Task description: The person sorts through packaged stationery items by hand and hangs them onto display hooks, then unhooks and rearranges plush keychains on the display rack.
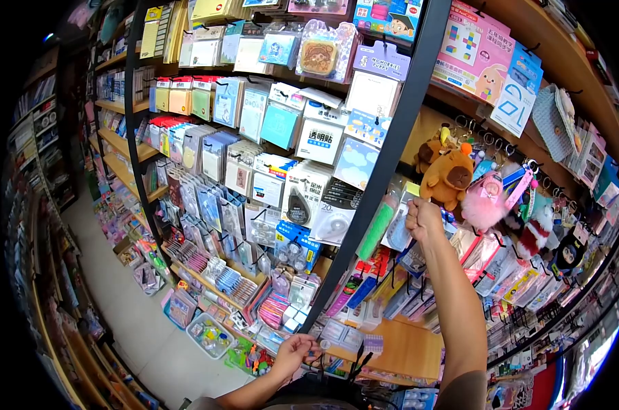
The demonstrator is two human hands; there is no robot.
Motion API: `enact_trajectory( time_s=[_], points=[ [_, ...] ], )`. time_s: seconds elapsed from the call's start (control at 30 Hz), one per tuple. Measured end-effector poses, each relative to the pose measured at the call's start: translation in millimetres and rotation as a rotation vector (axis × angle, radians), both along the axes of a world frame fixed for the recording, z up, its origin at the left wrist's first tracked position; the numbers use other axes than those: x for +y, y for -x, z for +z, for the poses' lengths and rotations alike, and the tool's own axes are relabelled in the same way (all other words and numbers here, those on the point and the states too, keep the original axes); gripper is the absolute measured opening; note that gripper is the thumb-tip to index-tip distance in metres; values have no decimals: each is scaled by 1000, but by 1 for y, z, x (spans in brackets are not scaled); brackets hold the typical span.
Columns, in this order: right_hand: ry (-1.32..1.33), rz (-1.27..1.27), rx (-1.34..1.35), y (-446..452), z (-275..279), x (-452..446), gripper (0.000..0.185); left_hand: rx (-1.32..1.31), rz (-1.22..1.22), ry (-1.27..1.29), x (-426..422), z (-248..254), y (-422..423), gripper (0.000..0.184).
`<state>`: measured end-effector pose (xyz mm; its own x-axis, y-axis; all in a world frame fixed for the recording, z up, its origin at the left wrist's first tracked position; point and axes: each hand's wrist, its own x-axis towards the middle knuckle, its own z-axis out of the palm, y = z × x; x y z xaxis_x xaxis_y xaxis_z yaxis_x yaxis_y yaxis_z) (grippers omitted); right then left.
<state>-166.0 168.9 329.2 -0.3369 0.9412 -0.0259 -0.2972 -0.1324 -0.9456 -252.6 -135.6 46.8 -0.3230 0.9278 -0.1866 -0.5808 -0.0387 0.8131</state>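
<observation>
My right hand (424,220) is raised at the right-hand rack, its fingers curled closed beside hanging packets, just below a brown plush keychain (447,179). What its fingers hold, if anything, is hidden. A green fuzzy item (378,231) in a clear packet hangs to its left, and a pink fluffy keychain (485,205) to its right. Low in the middle, my left hand (299,350) has its fingers drawn together near the foot of the dark post (399,137). Something small and dark may be at its fingertips, too small to make out.
Hooks with sticky notes and stationery packets (318,141) fill the rack left of the post. A wooden shelf (408,352) lies below my right forearm. A clear bin (210,335) of small items stands on the aisle floor (135,321). More shelves line the far left.
</observation>
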Motion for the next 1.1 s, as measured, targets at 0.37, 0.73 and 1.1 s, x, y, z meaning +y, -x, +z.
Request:
enact_trajectory(
  time_s=[0.37, 0.73, 1.1],
  points=[
    [-11, -11, -50, 1, -1, -4, 12, -4, 7, -6, 1, -3, -1, 15],
    [-203, -171, -340, -27, -85, -29, 22, 35, 9, 45, -1, 3, 3, 16],
    [-456, 19, -480, -35, -95, -27, 24, 91, -43, 48, 5, 8, -12, 14]
  ],
)
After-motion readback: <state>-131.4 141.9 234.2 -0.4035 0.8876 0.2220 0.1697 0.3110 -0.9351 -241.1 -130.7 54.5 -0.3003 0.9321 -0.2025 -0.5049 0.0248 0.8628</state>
